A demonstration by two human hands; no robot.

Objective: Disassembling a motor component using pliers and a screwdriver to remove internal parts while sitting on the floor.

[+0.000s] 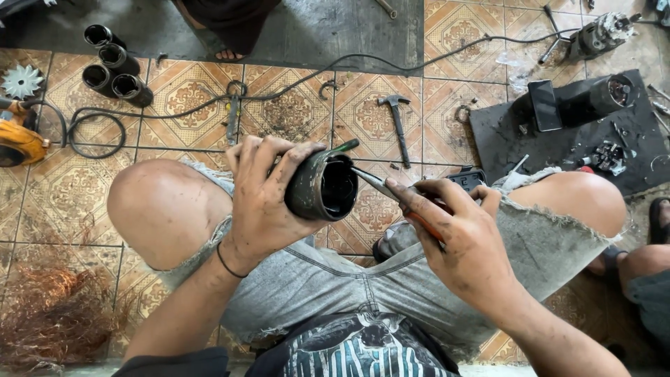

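My left hand (264, 195) grips a black hollow metal cylinder (319, 187) from its left side, open end turned toward me, held above my lap between my knees. My right hand (453, 234) holds a screwdriver (377, 183) with an orange handle; its metal tip rests at the cylinder's right rim, pointing into the opening. A green-handled tool (345, 146) lies on the floor behind the cylinder's top edge.
Patterned floor tiles hold a hammer (398, 126), several black cylinders (112, 66) at upper left, a black cable (98, 132), an orange power tool (17, 139), copper wire (49, 314) at lower left. A black mat (502, 139) with motor parts lies right. Another person's foot (227, 54) is at top.
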